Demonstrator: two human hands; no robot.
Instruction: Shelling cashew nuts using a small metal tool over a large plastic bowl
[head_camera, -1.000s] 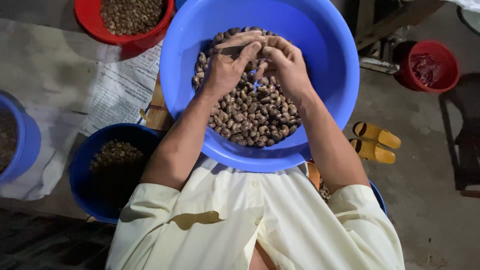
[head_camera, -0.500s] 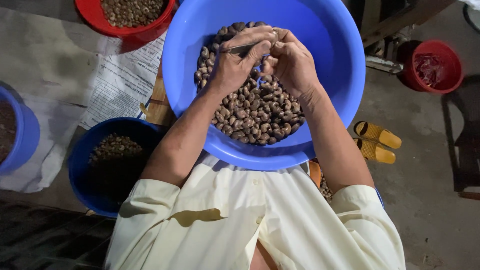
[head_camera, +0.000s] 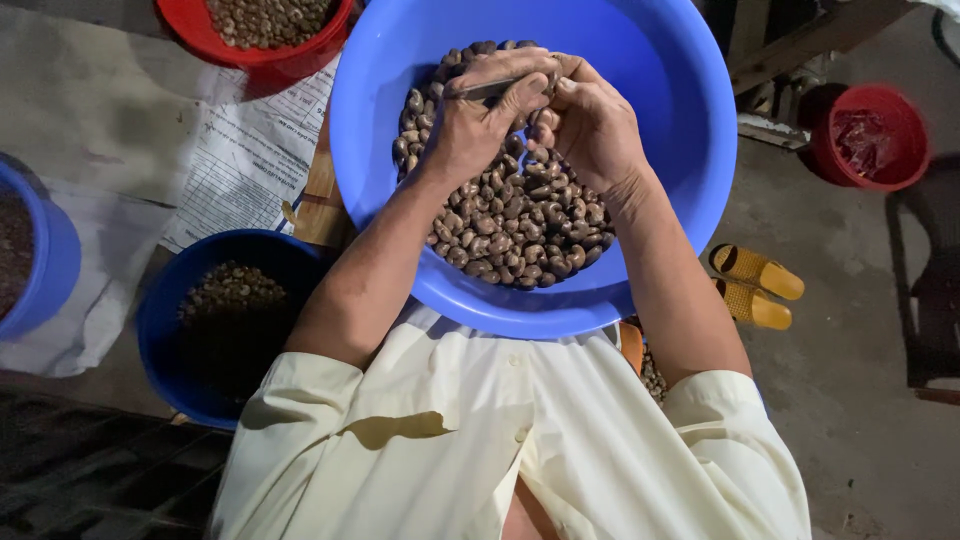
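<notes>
A large blue basin (head_camera: 680, 120) on the lap holds brown cashew nuts (head_camera: 515, 225). Above the heap, at 12 o'clock, the left hand (head_camera: 475, 125) grips a small metal blade (head_camera: 485, 91); the right hand (head_camera: 592, 128), touching it, pinches a nut, hidden. At 11 o'clock a red bowl (head_camera: 290, 55) of nuts; at 8 a dark blue bucket (head_camera: 170, 310) of paler kernels (head_camera: 228, 292); at 3 yellow sandals (head_camera: 755, 285); at 2 a red tub (head_camera: 868, 135).

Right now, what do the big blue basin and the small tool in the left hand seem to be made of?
The basin looks like moulded plastic: even blue colour, smooth wall with a soft sheen. The tool in the left hand looks like grey metal, thin and dull-shiny, but it is mostly hidden, so this is uncertain.
</notes>
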